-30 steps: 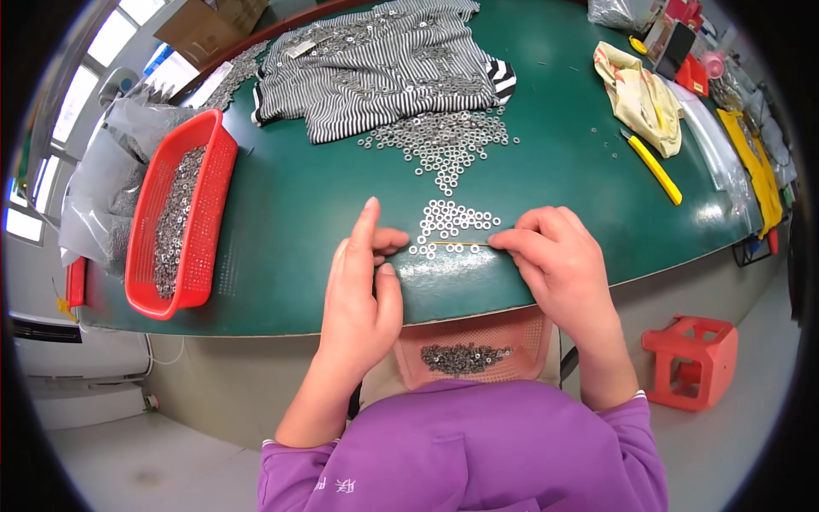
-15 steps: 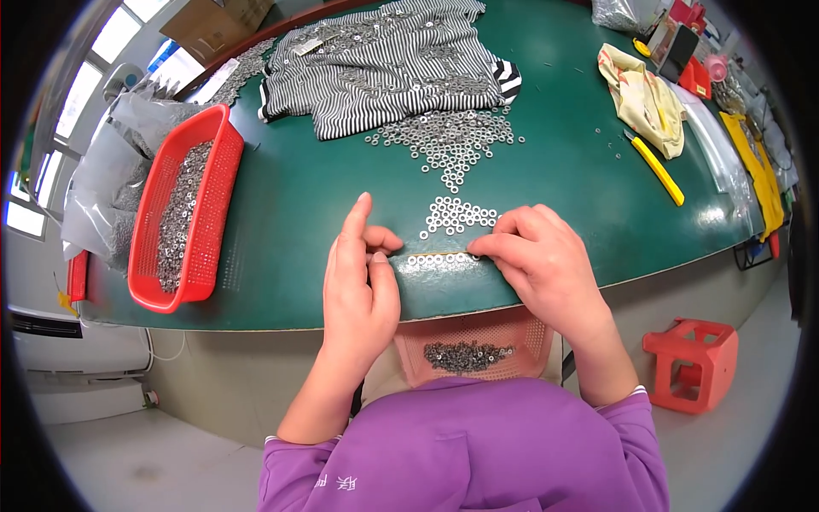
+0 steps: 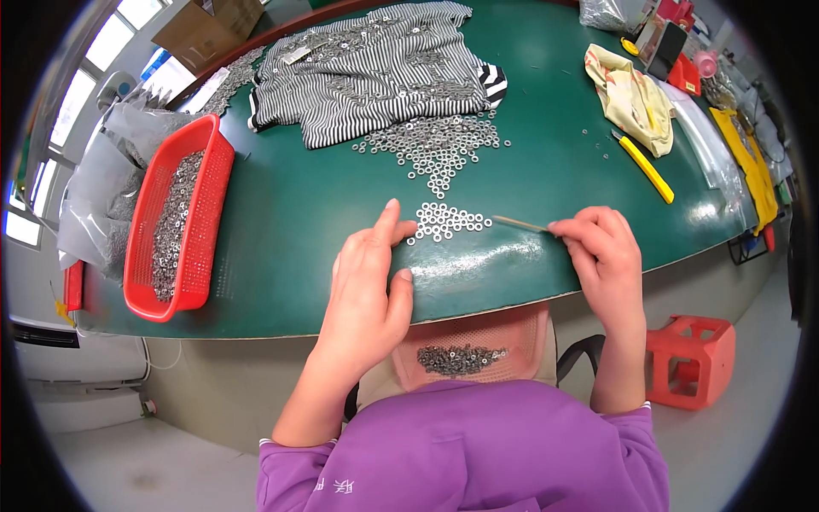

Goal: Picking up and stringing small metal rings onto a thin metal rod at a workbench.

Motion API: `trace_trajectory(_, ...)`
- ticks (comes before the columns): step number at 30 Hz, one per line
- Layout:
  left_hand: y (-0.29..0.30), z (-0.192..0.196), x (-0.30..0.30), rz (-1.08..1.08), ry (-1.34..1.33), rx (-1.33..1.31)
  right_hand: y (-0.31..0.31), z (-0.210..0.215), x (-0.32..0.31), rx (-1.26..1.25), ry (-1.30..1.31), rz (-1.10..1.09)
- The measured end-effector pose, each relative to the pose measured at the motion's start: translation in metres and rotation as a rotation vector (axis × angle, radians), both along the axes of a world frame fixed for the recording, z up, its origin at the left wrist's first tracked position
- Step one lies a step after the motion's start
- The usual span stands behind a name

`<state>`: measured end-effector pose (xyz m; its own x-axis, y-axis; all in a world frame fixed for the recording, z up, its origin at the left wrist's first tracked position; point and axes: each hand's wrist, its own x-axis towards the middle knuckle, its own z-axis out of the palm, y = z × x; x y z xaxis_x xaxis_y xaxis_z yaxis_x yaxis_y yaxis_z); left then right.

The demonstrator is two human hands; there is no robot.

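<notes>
My right hand (image 3: 604, 256) pinches one end of a thin wooden stick (image 3: 522, 224), whose other end points left at a small cluster of metal rings (image 3: 448, 220) on the green table. My left hand (image 3: 367, 286) rests by the left side of that cluster, thumb apart from the fingers, holding nothing that I can see. Farther back, a larger pile of the rings (image 3: 435, 145) narrows toward me. Below the table edge, a pink basket (image 3: 531, 341) in front of my body holds a heap of small metal parts (image 3: 456, 360).
A striped cloth garment (image 3: 375, 77) strewn with rings lies at the back. To the left stands a red basket (image 3: 217, 183) of metal parts beside clear plastic bags (image 3: 98, 192). On the right are a yellow cutter (image 3: 646, 168), a cream cloth (image 3: 631, 102) and a red stool (image 3: 691, 363).
The row of rings near the table's front edge is gone from there. My right hand has moved right, now with the stick raised in it. My left hand has shifted slightly toward the cluster.
</notes>
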<state>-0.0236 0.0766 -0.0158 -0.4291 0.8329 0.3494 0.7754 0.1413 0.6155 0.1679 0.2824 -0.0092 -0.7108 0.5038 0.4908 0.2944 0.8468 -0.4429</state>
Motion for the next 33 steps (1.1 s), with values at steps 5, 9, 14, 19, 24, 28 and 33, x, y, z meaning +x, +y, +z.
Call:
trace_trajectory(5,0.006,0.000,0.000,-0.081,-0.064,0.022,-0.001,0.001,-0.003,-0.011,-0.036,0.016)
trace_trajectory(9,0.003,-0.002,0.000,-0.061,-0.152,0.059,-0.007,0.003,-0.012,-0.017,-0.057,0.093)
trace_trajectory(14,0.003,-0.007,0.000,-0.008,-0.148,0.104,-0.016,0.000,-0.032,-0.021,-0.045,0.181)
trace_trajectory(19,0.003,-0.010,0.000,0.076,-0.192,0.142,-0.022,-0.003,-0.045,-0.033,-0.039,0.273)
trace_trajectory(24,0.000,-0.011,-0.001,0.091,-0.229,0.132,-0.027,-0.001,-0.051,-0.049,-0.041,0.314)
trace_trajectory(28,0.000,-0.016,-0.003,0.117,-0.269,0.218,-0.028,0.000,-0.053,-0.060,-0.052,0.349)
trace_trajectory(33,0.001,-0.014,-0.003,0.130,-0.366,0.271,-0.028,0.000,-0.052,-0.052,-0.047,0.357)
